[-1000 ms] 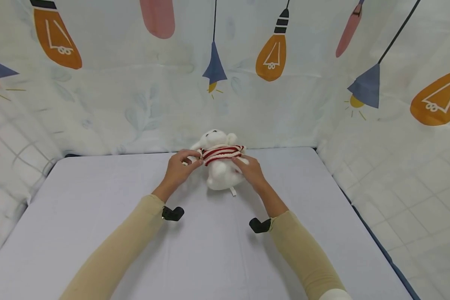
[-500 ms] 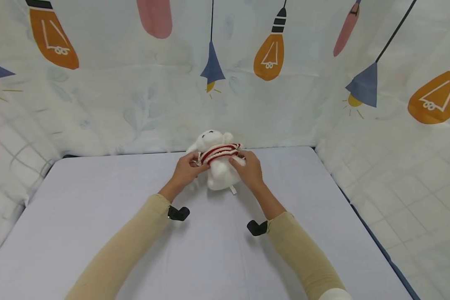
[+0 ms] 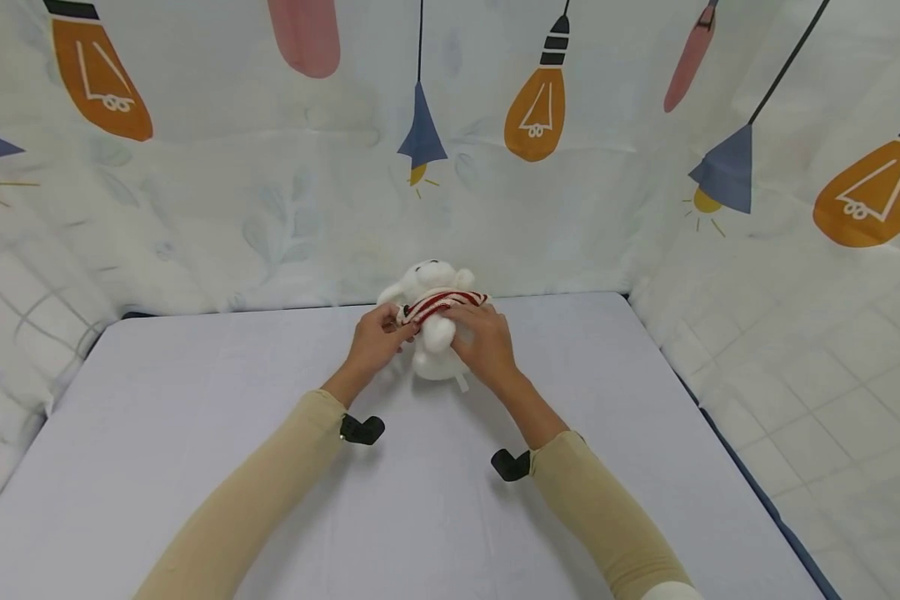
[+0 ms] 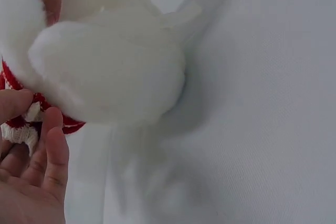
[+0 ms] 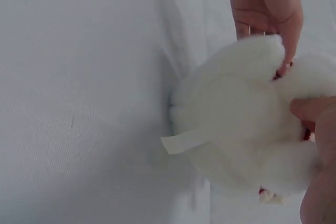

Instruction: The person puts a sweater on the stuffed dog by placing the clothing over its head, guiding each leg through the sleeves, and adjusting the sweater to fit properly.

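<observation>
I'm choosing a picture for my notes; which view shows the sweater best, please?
The head view: the sweater spans the toy, stripes clear. Left wrist shows part by the left hand; right wrist, only scraps.

The stuffed toy (image 3: 433, 364) is white, and so is its tag (image 5: 185, 141). Its sweater (image 3: 448, 302) has stripes — red and cream. The table (image 3: 420, 517) is plain and nearly white. The sleeves (image 3: 251, 496) are tan, the wrist cameras (image 3: 363, 430) black. The whitish wall cloth (image 3: 345, 217) has pictures — orange bulbs (image 3: 535, 115) with black-and-white tops, blue lamps (image 3: 422, 132) with yellow lights (image 3: 707, 201), and pink shapes (image 3: 305, 37).
</observation>
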Demonstrator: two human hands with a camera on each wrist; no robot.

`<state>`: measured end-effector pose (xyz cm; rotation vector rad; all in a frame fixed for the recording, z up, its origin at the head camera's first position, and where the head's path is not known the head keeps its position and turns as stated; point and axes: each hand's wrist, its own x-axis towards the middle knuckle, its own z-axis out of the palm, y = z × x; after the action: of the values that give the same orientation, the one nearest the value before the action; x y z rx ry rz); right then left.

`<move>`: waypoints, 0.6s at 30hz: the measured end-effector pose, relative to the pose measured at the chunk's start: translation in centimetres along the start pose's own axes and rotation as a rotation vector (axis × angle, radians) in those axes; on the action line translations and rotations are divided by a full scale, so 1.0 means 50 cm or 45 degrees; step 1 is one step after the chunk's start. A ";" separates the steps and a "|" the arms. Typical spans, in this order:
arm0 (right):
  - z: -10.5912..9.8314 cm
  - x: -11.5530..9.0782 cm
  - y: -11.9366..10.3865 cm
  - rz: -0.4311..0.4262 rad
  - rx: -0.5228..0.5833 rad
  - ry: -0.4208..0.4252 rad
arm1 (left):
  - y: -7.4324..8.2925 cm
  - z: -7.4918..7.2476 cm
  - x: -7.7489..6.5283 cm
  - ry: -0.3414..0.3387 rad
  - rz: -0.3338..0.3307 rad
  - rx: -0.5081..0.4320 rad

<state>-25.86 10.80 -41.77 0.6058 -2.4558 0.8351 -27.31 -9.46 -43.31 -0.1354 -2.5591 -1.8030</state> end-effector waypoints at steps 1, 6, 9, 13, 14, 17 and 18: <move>0.000 -0.001 0.000 -0.033 0.005 -0.014 | 0.001 0.001 0.000 -0.011 0.004 -0.010; 0.002 -0.001 -0.003 -0.187 0.018 -0.116 | 0.006 0.003 0.000 -0.055 0.018 -0.058; 0.002 0.000 -0.006 -0.241 -0.025 -0.173 | 0.008 0.002 0.001 -0.102 0.011 -0.077; -0.002 0.004 -0.011 -0.230 -0.109 -0.232 | 0.014 0.002 -0.001 -0.154 -0.021 -0.079; -0.004 0.005 -0.013 -0.219 -0.123 -0.250 | 0.016 0.002 -0.002 -0.158 -0.031 -0.094; -0.007 0.008 -0.016 -0.189 -0.138 -0.292 | 0.021 0.000 -0.006 -0.174 -0.035 -0.138; -0.008 0.009 -0.018 -0.180 -0.142 -0.307 | 0.023 -0.002 -0.006 -0.174 -0.038 -0.164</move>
<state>-25.62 10.31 -40.84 0.8712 -2.6150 0.5943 -26.92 -9.18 -42.23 -0.2304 -2.5439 -2.0380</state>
